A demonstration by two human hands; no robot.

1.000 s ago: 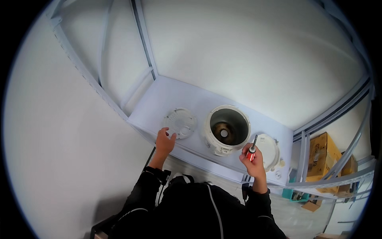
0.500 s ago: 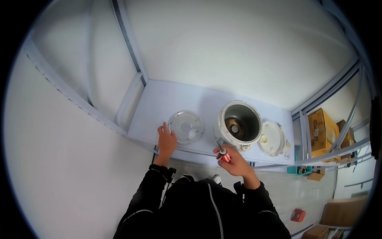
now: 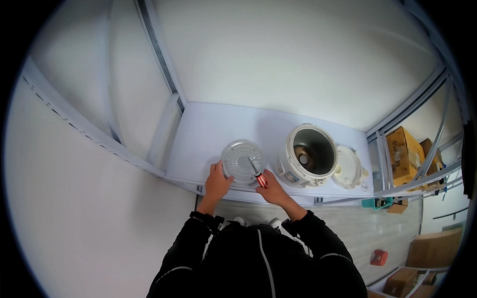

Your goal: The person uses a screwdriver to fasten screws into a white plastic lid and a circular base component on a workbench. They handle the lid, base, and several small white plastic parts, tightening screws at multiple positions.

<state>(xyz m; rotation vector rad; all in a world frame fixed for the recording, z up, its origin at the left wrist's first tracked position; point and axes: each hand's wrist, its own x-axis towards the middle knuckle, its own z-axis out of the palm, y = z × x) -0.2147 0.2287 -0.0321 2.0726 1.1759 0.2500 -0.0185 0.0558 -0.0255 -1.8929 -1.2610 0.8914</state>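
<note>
Two hands work at one pale round cover, lying near the front edge of the surface, left of its middle. Right hand: clamped round the handle of one screwdriver, shaft slanting over the cover; can't tell if the tip touches. Left hand: at the cover's left rim, thumb and fingers apart; can't tell if it grips. Step, as judged: steadying the cover and placing the tool. Next move probably calls for a still left hand and a squarely set tip. Rest of count: one white pot-like body, mouth up, right of middle; one white round lid just beside it, toward the right edge. Off the surface: one teal bin, one red item on the floor.
</note>
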